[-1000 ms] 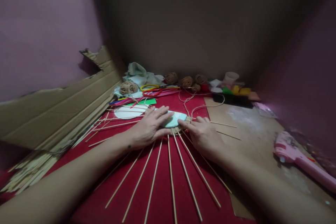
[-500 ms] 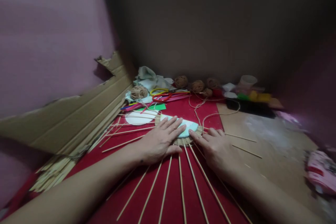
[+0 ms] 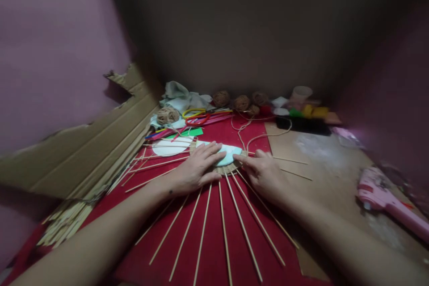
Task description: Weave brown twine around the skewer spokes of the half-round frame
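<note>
A pale blue-and-white piece [image 3: 231,152] lies on a small woven twine base [image 3: 226,170], from which thin sticks [image 3: 220,232] fan out over the red cloth [image 3: 209,268]. My left hand [image 3: 199,167] rests flat on the left part of both, fingers spread, holding nothing. On the right, my right hand [image 3: 263,172] touches the edge of the pale piece with its stretched index finger; its other fingers are curled. A loose twine strand [image 3: 264,136] runs from the base's right side toward the back.
Twine balls [image 3: 241,103], scissors [image 3: 197,118], a white disc [image 3: 172,146] and a black phone-like slab [image 3: 303,125] lie behind. Right: a pink glue gun [image 3: 385,194]. Left: bundled sticks [image 3: 69,223] and cardboard [image 3: 83,152].
The view has shifted to the right, so everything sits further left and more of the glue gun shows. My hands stay at the pale piece with little change in pose.
</note>
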Tool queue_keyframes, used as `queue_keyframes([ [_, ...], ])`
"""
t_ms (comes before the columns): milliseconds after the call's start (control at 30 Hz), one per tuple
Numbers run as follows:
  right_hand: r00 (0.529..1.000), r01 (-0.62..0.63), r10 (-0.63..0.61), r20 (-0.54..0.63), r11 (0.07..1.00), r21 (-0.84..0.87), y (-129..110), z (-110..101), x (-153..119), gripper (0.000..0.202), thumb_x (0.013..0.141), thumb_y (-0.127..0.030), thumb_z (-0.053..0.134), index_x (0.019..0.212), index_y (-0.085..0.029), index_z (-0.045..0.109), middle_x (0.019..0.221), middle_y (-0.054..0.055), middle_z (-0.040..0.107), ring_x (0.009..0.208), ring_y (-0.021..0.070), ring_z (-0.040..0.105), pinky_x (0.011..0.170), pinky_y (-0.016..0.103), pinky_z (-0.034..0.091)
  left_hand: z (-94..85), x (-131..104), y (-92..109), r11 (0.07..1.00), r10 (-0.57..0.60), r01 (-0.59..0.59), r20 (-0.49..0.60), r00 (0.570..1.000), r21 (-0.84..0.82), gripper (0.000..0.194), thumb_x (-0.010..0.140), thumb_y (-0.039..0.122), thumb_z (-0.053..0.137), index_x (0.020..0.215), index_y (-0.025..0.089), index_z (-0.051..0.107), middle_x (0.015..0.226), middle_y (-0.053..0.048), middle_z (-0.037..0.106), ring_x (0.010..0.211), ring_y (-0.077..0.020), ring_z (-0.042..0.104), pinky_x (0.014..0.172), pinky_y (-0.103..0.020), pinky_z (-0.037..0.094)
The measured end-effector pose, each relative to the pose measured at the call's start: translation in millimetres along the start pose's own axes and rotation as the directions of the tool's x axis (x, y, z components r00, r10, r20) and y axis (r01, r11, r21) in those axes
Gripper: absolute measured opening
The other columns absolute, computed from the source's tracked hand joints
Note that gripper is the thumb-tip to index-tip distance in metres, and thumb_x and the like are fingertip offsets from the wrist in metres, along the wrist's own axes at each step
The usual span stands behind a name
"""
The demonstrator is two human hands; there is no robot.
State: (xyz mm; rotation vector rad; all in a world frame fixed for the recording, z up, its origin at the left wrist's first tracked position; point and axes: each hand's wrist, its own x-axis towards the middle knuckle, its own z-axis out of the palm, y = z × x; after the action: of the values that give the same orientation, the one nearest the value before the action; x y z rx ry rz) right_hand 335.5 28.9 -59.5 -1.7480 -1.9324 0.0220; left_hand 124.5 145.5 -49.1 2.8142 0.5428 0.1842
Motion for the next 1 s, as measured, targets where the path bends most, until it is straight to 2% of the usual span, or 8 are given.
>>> queue_keyframes([
  [200,0.998,-0.06,0.06,-0.013,0.997,0.043,-1,-2,2,0.031,0.091,-0.022,0.049,0.116,-0.024,0.067,0.075,0.006,0.053,0.068,0.0169,0.044,0.071,0.03,0.033,-24.3,15,13,0.998,-0.041,0.043,0.054,0.998,-0.038,0.043,0.087,0.036,0.056,0.126,0.019,0.054,0.14,-0.015,0.046,0.128,-0.0287,0.042,0.106,-0.048,0.033],
  [300,0.996,-0.085,0.086,-0.02,0.994,0.069,-1,-2,2,0.03,0.089,-0.019,0.051,0.113,-0.021,0.067,0.078,0.006,0.054,0.07,0.0172,0.045,0.072,0.03,0.035,-34.3,30,29,0.987,-0.155,0.156,0.011,0.988,-0.035,0.022,0.082,0.029,0.06,0.1,0.019,0.067,0.11,-0.009,0.062,0.106,-0.024,0.054,0.091,-0.038,0.042],
  [400,0.993,-0.109,0.114,-0.038,0.989,0.103,0,-2,2,0.028,0.085,-0.014,0.054,0.109,-0.018,0.067,0.08,0.007,0.056,0.074,0.0177,0.047,0.071,0.028,0.036,-32.6,43,41,0.948,-0.273,0.268,-0.005,0.962,-0.172,0.011,0.078,0.024,0.062,0.082,0.017,0.069,0.082,-0.003,0.065,0.081,-0.0171,0.059,0.073,-0.026,0.043],
  [467,0.99,-0.129,0.135,-0.044,0.983,0.129,0,-3,2,0.023,0.084,-0.014,0.056,0.103,-0.016,0.068,0.08,0.006,0.057,0.075,0.0175,0.048,0.071,0.028,0.036,-27.3,47,44,0.929,-0.283,0.282,0.032,0.959,-0.238,0.01,0.078,0.024,0.062,0.076,0.017,0.069,0.072,0.0,0.065,0.07,-0.0133,0.058,0.065,-0.023,0.04],
  [633,0.99,-0.124,0.131,-0.042,0.982,0.145,-2,-6,2,0.012,0.084,-0.011,0.056,0.077,-0.015,0.065,0.072,0.005,0.06,0.074,0.0168,0.046,0.069,0.027,0.035,-14.7,49,41,0.977,-0.19,0.189,-0.002,0.982,-0.095,0.011,0.079,0.026,0.062,0.078,0.019,0.069,0.079,-0.001,0.066,0.075,-0.0144,0.058,0.068,-0.024,0.039],
  [833,0.996,0.013,-0.022,-0.091,0.995,-0.101,0,-14,6,0.018,0.085,-0.016,0.053,0.071,-0.014,0.064,0.073,0.008,0.065,0.078,0.0198,0.043,0.073,0.032,0.031,-4.3,42,42,0.989,-0.138,0.134,-0.07,0.988,-0.066,0.012,0.084,0.023,0.056,0.078,0.018,0.065,0.079,-0.002,0.059,0.075,-0.0152,0.057,0.069,-0.027,0.042],
  [933,0.994,0.101,-0.109,-0.029,0.974,-0.204,-3,-30,9,0.019,0.084,-0.015,0.053,0.069,-0.014,0.065,0.071,0.008,0.065,0.076,0.0189,0.045,0.077,0.034,0.031,-1.5,40,45,0.991,-0.121,0.114,-0.103,0.987,-0.069,0.01,0.083,0.021,0.058,0.077,0.017,0.064,0.078,-0.001,0.058,0.075,-0.015,0.056,0.07,-0.027,0.042],
  [1000,0.992,0.115,-0.105,0.063,0.976,-0.185,-8,-48,6,0.019,0.083,-0.013,0.054,0.067,-0.015,0.065,0.068,0.006,0.064,0.071,0.0161,0.046,0.075,0.032,0.032,-0.3,40,46,0.992,-0.108,0.1,-0.122,0.987,-0.073,0.008,0.083,0.02,0.059,0.077,0.017,0.063,0.078,-0.001,0.058,0.075,-0.015,0.056,0.071,-0.027,0.042],
])
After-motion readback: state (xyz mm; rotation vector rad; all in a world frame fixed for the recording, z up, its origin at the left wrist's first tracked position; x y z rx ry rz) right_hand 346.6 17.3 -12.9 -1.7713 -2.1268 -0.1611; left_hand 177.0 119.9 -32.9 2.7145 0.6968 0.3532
